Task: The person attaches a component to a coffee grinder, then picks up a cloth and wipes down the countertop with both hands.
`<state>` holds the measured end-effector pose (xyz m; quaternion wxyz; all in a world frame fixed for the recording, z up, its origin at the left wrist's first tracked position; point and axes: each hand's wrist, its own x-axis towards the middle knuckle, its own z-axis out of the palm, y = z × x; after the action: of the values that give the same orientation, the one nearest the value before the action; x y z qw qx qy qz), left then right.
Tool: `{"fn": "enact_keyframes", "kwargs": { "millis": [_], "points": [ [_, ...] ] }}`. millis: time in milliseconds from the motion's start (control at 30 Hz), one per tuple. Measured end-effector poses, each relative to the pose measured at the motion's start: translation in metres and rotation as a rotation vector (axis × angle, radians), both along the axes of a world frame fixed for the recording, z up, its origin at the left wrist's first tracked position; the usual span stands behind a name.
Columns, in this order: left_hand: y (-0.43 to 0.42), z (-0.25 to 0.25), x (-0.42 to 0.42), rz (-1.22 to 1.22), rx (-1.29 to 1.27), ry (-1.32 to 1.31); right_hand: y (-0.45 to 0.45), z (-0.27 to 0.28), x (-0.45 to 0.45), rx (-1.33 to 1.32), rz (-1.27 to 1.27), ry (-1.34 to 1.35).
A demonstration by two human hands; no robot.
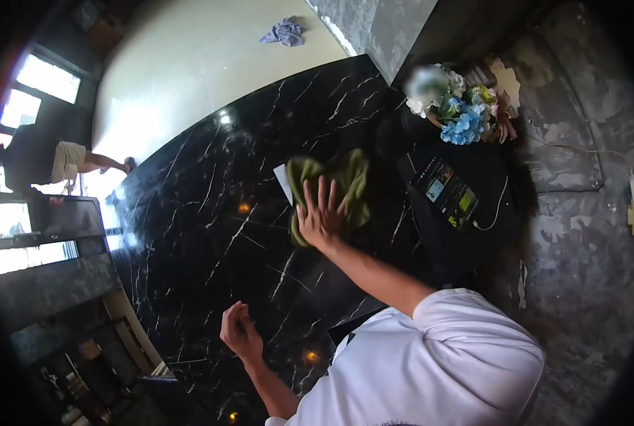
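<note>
My right hand (320, 216) lies flat with spread fingers on a crumpled green cloth (352, 181) on the black, white-veined marble top (196, 277). A small white piece (283, 184) shows at the cloth's left edge, partly under it. Over the marble nearer my body is my left hand (242, 334), its fingers loosely curled together, with nothing visible in them and apart from the cloth.
To the right, a lit tablet (445, 195) with a white cable lies on a dark surface, below blue and white flowers (466, 117). A grey rag (285, 32) is on the pale floor. Another person (47, 160) is at far left, near bright windows.
</note>
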<state>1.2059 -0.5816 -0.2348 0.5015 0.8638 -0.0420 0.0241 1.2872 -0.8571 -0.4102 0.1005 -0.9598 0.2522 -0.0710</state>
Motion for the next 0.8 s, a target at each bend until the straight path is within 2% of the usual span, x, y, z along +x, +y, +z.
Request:
{"fn": "enact_keyframes", "kwargs": {
  "millis": [100, 200, 267, 367, 433, 500, 567, 600, 633, 700, 800],
  "points": [
    [0.001, -0.01, -0.007, 0.003, 0.029, 0.015, -0.006, 0.007, -0.029, 0.072, 0.038, 0.018],
    [0.001, -0.002, -0.022, 0.067, 0.054, 0.044, -0.051, 0.015, 0.008, 0.047, -0.18, 0.086],
    [0.01, 0.005, -0.025, 0.102, 0.086, 0.063, -0.095, 0.006, 0.059, -0.038, -0.336, 0.039],
    [0.038, 0.009, -0.042, 0.258, 0.028, 0.079, -0.16, -0.008, 0.166, -0.157, -0.399, -0.121],
    [0.042, 0.008, -0.063, 0.401, -0.058, 0.114, -0.148, 0.01, 0.226, -0.051, -0.397, -0.098],
    [0.047, 0.01, -0.067, 0.422, -0.017, 0.116, -0.084, 0.031, 0.259, -0.011, -0.183, 0.094],
    [0.05, 0.011, -0.062, 0.419, 0.045, 0.098, 0.007, -0.001, 0.264, -0.057, 0.129, -0.022],
    [0.052, 0.014, -0.059, 0.419, 0.078, 0.09, 0.054, 0.008, 0.251, -0.003, 0.288, 0.027],
    [0.048, 0.023, -0.053, 0.388, 0.119, 0.057, 0.099, 0.0, 0.226, 0.031, 0.433, -0.13],
    [0.038, 0.032, -0.034, 0.376, 0.156, 0.032, 0.17, 0.004, 0.146, 0.25, 0.709, -0.195],
    [0.038, 0.039, -0.022, 0.288, 0.203, -0.072, 0.207, 0.006, 0.002, 0.357, 0.914, -0.04]
  ]
}}
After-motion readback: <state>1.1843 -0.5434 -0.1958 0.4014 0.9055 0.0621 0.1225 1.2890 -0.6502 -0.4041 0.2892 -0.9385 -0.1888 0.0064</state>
